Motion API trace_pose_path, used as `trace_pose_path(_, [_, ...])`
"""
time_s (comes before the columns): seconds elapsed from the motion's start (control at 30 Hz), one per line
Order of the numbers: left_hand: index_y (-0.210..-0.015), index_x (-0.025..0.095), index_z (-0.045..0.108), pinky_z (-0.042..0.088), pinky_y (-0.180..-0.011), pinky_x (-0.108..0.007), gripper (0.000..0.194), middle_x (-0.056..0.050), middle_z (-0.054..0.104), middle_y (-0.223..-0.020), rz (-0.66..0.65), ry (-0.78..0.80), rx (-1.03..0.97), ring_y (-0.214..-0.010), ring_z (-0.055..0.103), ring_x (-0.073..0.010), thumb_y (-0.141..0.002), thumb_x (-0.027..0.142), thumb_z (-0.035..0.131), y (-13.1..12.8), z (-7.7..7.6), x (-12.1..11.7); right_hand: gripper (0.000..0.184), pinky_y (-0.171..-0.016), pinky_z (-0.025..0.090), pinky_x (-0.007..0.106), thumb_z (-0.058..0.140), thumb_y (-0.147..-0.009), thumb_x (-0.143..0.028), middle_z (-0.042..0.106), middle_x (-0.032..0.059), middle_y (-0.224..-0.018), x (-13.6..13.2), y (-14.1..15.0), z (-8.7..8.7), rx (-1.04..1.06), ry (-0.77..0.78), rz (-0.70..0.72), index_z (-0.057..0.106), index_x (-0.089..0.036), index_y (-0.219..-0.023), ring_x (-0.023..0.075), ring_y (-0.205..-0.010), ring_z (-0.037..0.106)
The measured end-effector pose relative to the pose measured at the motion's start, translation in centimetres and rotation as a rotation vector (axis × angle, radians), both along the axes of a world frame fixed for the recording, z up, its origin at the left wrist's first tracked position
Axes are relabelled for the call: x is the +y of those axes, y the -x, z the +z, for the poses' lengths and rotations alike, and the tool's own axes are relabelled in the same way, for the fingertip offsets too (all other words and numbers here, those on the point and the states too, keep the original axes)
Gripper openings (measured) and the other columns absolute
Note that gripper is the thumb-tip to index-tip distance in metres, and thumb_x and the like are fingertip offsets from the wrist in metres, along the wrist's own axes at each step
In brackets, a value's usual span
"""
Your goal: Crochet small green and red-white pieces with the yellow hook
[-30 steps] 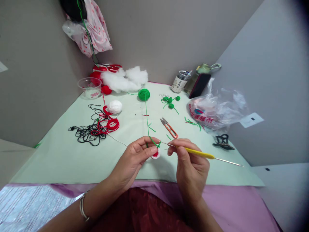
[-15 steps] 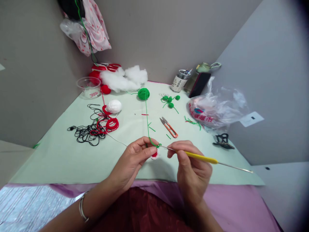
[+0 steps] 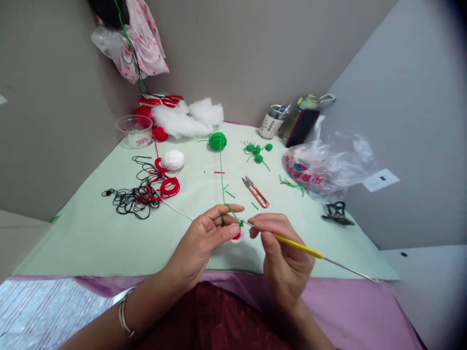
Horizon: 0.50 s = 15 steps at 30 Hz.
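Observation:
Between thumb and fingers my left hand pinches a small red and white crochet piece with green stitches at its top. My right hand is closed round the yellow grip of a crochet hook; the hook's tip meets the green stitches, and its other metal end points down to the right. Green yarn runs from a green yarn ball over my left index finger to the piece. Beyond my hands lie orange-handled thread snips and short green yarn scraps.
At left are tangled black cord, red yarn, a white yarn ball and a clear tub. White stuffing sits behind. Small green balls, a phone, a plastic bag and a black claw clip are at right.
My right hand and the hook have shifted slightly left and tilted more steeply. My left index finger has straightened out, lifting the green yarn off the piece.

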<state>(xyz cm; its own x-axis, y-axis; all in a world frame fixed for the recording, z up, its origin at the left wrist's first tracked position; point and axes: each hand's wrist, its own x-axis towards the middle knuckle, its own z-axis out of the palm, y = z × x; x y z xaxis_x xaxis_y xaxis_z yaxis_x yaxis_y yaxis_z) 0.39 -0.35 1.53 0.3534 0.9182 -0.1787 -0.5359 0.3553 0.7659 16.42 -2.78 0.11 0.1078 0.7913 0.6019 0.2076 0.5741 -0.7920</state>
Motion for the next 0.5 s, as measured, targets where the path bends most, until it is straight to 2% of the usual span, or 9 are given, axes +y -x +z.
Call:
trace_pose_path(0.07, [-0.126, 0.025, 0.078, 0.046, -0.079, -0.023, 0.044, 0.004, 0.069, -0.080, -0.026, -0.011, -0.023, -0.076, 0.061, -0.0087, -0.083, 0.024, 0.089, 0.0, -0.2, -0.1, 0.026, -0.081, 0.057, 0.032, 0.062, -0.101, -0.010, 0.077, 0.0034, -0.105, 0.0, 0.1, -0.1, -0.021, 0.008, 0.050, 0.079, -0.027, -0.111, 0.0182, -0.098, 0.070])
trace_pose_path(0.17, [-0.133, 0.027, 0.075, 0.049, -0.082, -0.024, 0.053, 0.004, 0.071, -0.081, -0.057, -0.039, -0.039, -0.076, 0.065, -0.0093, -0.083, 0.022, 0.090, 0.0, -0.5, -0.1, 0.029, -0.084, 0.058, 0.031, 0.063, -0.101, -0.009, 0.077, 0.0029, -0.105, -0.1, 0.2, -0.3, -0.021, -0.001, 0.081, 0.079, -0.029, -0.114, 0.0172, -0.102, 0.070])
trace_pose_path(0.3, [-0.137, 0.029, 0.073, 0.051, -0.085, -0.025, 0.057, 0.003, 0.071, -0.089, -0.011, -0.063, 0.001, -0.084, 0.066, -0.0107, -0.083, 0.021, 0.090, 0.0, -0.7, -0.2, 0.024, -0.077, 0.057, 0.029, 0.065, -0.101, -0.012, 0.077, 0.0020, -0.100, 0.2, 0.2, -0.6, 0.090, 0.032, 0.059, 0.081, -0.028, -0.108, 0.0156, -0.090, 0.070])
trace_pose_path(0.5, [-0.133, 0.033, 0.075, 0.051, -0.087, -0.024, 0.051, 0.003, 0.067, -0.090, 0.038, -0.098, 0.041, -0.087, 0.063, -0.0107, -0.085, 0.022, 0.088, 0.1, -0.4, -0.4, 0.015, -0.066, 0.057, 0.024, 0.066, -0.103, -0.024, 0.077, 0.0008, -0.093, 1.2, 0.3, -0.5, 0.369, 0.178, 0.172, 0.081, -0.025, -0.100, 0.0100, -0.069, 0.068])
